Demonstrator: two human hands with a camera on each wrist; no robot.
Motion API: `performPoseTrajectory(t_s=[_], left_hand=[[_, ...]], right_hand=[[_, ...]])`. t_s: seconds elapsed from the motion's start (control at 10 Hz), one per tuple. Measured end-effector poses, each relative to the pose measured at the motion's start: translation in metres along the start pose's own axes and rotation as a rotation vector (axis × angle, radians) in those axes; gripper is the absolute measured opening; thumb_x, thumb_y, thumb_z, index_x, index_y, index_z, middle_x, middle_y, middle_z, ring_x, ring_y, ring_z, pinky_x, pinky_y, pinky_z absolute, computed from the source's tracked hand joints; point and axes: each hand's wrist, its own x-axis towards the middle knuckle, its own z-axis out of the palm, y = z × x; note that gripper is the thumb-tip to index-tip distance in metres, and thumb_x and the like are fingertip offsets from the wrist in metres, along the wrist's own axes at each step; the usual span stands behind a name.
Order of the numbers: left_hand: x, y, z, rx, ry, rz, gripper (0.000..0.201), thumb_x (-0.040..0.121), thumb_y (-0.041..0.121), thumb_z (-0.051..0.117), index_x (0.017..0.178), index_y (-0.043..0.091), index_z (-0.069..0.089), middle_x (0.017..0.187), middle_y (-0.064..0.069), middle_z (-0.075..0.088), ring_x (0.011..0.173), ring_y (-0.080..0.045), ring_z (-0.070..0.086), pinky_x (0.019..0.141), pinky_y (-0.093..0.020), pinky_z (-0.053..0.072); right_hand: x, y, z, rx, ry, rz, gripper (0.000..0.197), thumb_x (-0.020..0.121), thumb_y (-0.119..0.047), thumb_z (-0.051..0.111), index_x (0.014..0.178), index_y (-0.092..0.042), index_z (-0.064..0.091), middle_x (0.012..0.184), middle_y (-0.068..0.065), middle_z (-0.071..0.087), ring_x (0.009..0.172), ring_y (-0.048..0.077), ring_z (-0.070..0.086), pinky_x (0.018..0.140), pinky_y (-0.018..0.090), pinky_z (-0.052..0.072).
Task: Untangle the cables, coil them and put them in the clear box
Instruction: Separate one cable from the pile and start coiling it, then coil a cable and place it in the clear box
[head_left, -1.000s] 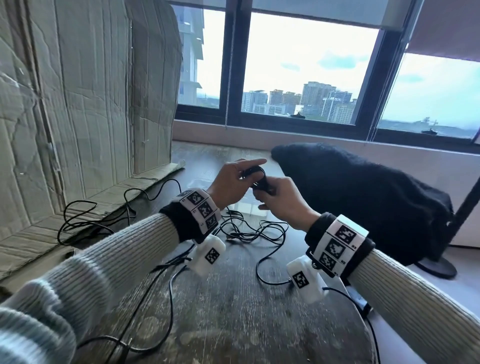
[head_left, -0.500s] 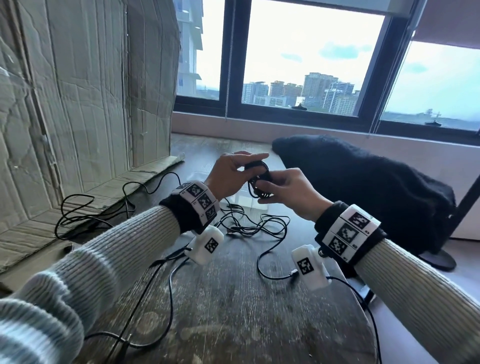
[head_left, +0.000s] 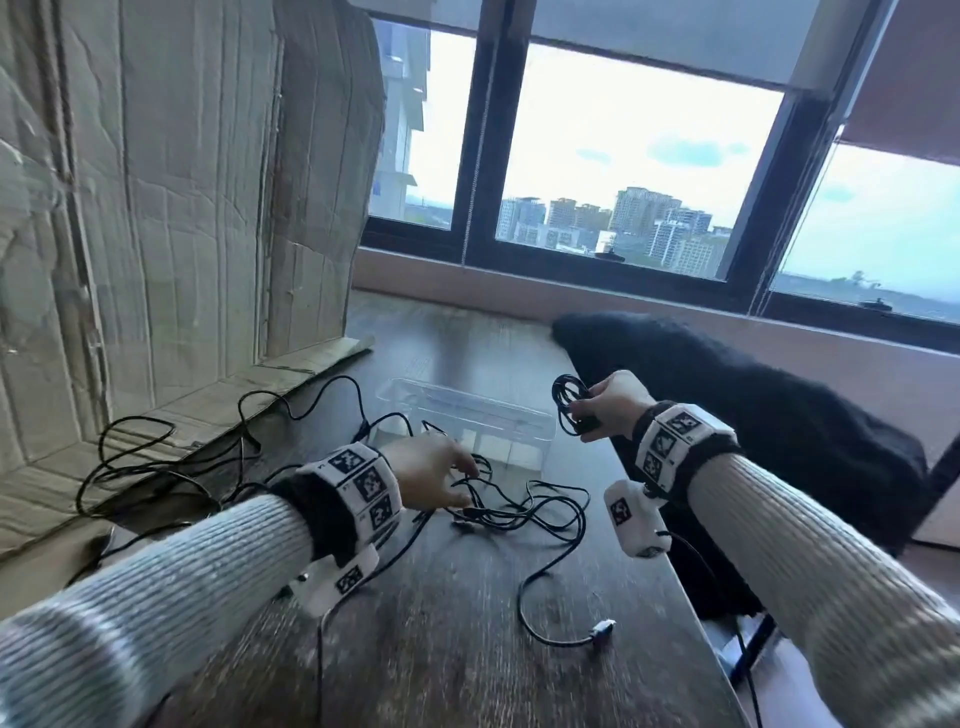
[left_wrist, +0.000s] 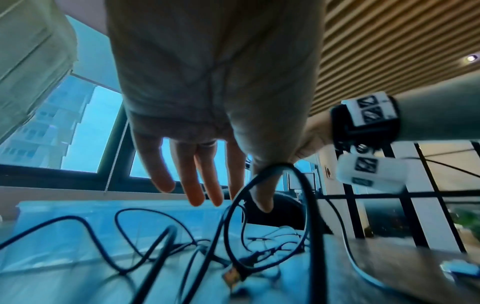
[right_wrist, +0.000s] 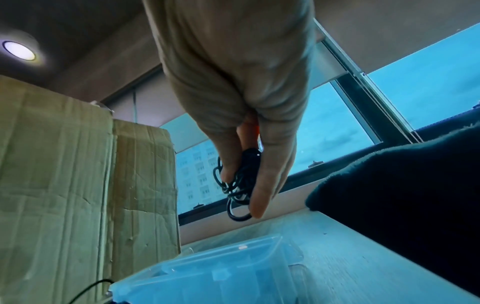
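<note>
My right hand pinches a small coil of black cable in the air, just past the right end of the clear box. In the right wrist view the fingers clamp the coiled cable above the clear box. My left hand reaches down with straight, spread fingers to a tangle of black cables in front of the box. In the left wrist view the left hand hovers over those cables, and one cable loop arches by the thumb.
A large cardboard sheet stands at the left, with more black cable looped on its flap. A black cloth heap lies at the right, behind my right hand. One cable end with a silver plug rests on the wooden table.
The two hands, together on the coil before, have parted. My left hand let go and dropped to the tangled cables. My right hand carried the coil to the right.
</note>
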Motion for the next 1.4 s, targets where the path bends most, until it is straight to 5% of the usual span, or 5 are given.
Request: performPoseTrajectory(t_s=[0.6,0.7,1.0,1.2,1.4], left_hand=[[0.034,-0.005,-0.035,0.085,-0.024,-0.042,0.042,0.097,0.045,0.046,0.124,0.017,0.061,0.122,0.003,0.064,0.107,-0.015,0.061,0.08,-0.023,0.048],[0.069,0.003,-0.04,0.161,0.004,-0.059,0.047,0.098,0.041,0.044,0.137,0.015,0.049,0.138,-0.002,0.052,0.123,-0.021,0.05,0.095,-0.032,0.042],[0.154,0.017,-0.027,0.131,-0.024,-0.034,0.061,0.093,0.0,0.04,0.15,0.009,0.02,0.154,-0.011,0.029,0.14,-0.022,0.032,0.112,-0.03,0.028],[0.177,0.016,-0.007,0.117,-0.147,0.06,0.052,0.093,-0.005,0.042,0.14,0.018,0.045,0.141,-0.009,0.049,0.125,-0.026,0.049,0.101,-0.031,0.039],[0.192,0.001,0.005,-0.028,0.008,0.027,0.028,0.094,0.018,0.058,0.122,0.017,0.064,0.125,0.0,0.06,0.098,-0.012,0.055,0.08,-0.013,0.043]], right_hand=[[0.04,-0.034,0.06,-0.496,0.067,0.002,0.031,0.076,-0.024,0.078,0.095,-0.004,0.064,0.095,0.012,0.07,0.089,0.026,0.068,0.076,0.031,0.057],[0.039,-0.039,0.057,-0.513,0.057,0.021,0.031,0.075,-0.029,0.078,0.087,-0.008,0.059,0.095,0.008,0.069,0.092,0.025,0.068,0.083,0.034,0.057],[0.061,-0.009,0.068,-0.679,-0.099,0.047,0.039,0.096,-0.022,0.051,0.13,-0.003,0.054,0.137,0.02,0.052,0.128,0.037,0.047,0.107,0.047,0.038],[0.071,-0.003,0.082,-0.673,0.055,0.19,0.019,0.084,-0.03,0.069,0.072,-0.019,0.058,0.079,-0.003,0.065,0.088,0.02,0.064,0.082,0.033,0.037],[0.069,0.005,0.071,-0.767,-0.063,0.066,0.031,0.081,-0.046,0.068,0.074,-0.018,0.056,0.08,-0.003,0.059,0.081,0.021,0.054,0.086,0.037,0.033]])
